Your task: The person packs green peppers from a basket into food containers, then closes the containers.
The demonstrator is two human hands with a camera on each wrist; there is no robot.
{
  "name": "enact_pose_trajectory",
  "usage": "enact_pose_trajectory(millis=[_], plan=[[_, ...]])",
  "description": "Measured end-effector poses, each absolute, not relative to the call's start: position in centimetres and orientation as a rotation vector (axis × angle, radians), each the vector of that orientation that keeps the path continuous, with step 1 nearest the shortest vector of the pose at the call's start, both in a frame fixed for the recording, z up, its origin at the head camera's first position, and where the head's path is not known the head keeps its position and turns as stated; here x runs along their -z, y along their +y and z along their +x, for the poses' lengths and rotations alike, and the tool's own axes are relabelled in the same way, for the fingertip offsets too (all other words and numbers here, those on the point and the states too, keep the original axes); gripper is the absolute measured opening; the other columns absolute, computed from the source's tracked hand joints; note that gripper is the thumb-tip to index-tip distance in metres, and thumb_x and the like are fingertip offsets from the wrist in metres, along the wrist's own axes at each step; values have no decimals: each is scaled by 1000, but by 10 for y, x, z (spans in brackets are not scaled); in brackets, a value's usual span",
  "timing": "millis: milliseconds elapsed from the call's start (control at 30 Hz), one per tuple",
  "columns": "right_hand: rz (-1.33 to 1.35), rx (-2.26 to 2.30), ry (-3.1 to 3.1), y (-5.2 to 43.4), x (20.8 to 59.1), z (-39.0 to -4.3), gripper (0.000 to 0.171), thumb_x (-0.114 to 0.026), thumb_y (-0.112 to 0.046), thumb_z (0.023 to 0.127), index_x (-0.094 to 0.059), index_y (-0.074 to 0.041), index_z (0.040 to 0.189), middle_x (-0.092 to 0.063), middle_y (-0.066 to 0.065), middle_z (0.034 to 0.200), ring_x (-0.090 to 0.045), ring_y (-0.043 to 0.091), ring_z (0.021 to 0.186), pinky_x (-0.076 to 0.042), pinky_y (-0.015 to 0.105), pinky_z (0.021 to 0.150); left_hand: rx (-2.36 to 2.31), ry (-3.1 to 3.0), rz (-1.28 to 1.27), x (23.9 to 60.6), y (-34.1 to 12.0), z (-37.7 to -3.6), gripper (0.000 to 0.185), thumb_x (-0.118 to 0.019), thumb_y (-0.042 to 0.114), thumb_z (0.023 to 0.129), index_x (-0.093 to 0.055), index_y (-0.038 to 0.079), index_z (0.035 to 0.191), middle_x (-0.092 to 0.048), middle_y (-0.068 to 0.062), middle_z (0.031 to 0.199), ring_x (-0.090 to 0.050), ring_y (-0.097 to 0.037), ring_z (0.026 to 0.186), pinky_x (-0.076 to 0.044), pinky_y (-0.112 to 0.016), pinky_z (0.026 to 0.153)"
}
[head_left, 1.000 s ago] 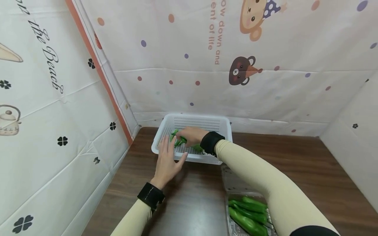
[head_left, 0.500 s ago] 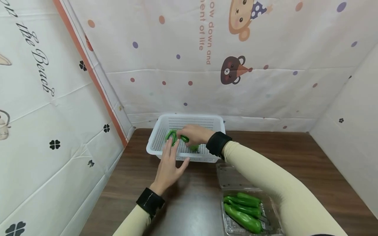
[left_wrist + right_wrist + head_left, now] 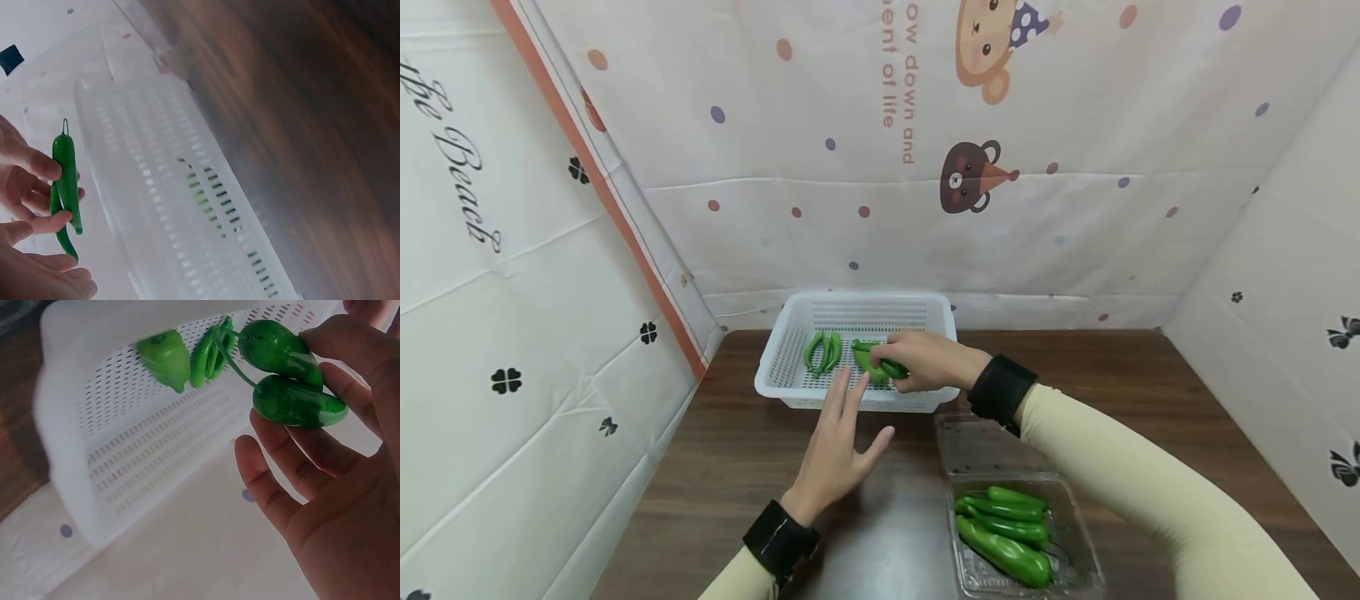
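Observation:
My right hand (image 3: 925, 360) is over the right half of the white basket (image 3: 865, 298). It pinches two dark green chili peppers (image 3: 290, 375), side by side with thin stems, between thumb and fingers. Below the held chilies lies a broad light green pepper (image 3: 165, 359), partly covered by the hand in the head view. On the basket floor to its left rests a small cluster of slim green chilies (image 3: 823, 352). My left hand (image 3: 831, 458) holds nothing, its fingers extended and spread, fingertips at the basket's front rim.
A hinged clear plastic box (image 3: 955, 546) stands open on the brown wooden table (image 3: 730, 450), nearer to me on the right, with several larger green peppers (image 3: 1003, 546) inside. Behind the basket rises a printed cloth wall (image 3: 820, 250); similar cloth stands at both sides.
My right hand has moved rightward in the basket with the chilies, away from the slim ones. My left hand has drawn back a little from the basket. The head view has turned slightly right.

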State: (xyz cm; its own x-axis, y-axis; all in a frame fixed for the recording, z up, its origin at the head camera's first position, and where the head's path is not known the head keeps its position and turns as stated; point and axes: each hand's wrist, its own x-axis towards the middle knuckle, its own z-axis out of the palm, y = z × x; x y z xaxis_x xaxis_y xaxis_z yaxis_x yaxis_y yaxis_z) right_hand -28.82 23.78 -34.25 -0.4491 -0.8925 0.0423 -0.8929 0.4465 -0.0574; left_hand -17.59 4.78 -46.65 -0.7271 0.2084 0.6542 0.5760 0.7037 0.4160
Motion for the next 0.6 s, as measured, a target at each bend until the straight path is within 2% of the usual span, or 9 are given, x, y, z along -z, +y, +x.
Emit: enact_pose_trajectory(millis=[267,467,600], plan=[[1662,-172,-2620,268,346,-269,34,-77,-15,91,-68,-18,123,-65,2,106,-57,15,89,-52,30,74,840,-2347,-681,471,60,-167,83,-66,45,98,-28,9,163,-22,-19,167,-22,-38,154,-35,-62,115],[1650,-185,-2597,289,352,-258,34,-77,-16,91,-67,-17,123,-63,2,104,-55,14,84,-50,28,68,849,-2398,-723,473,66,-162,85,-64,49,99,-25,12,164,-19,-18,169,-22,-36,154,-37,-59,115],[1635,-181,-2585,301,355,-252,35,-80,-17,90,-66,-18,122,-62,3,104,-53,14,83,-48,29,68,852,-2403,-756,474,72,-161,84,-65,49,98,-27,10,163,-20,-18,168,-25,-39,153,-37,-57,115]])
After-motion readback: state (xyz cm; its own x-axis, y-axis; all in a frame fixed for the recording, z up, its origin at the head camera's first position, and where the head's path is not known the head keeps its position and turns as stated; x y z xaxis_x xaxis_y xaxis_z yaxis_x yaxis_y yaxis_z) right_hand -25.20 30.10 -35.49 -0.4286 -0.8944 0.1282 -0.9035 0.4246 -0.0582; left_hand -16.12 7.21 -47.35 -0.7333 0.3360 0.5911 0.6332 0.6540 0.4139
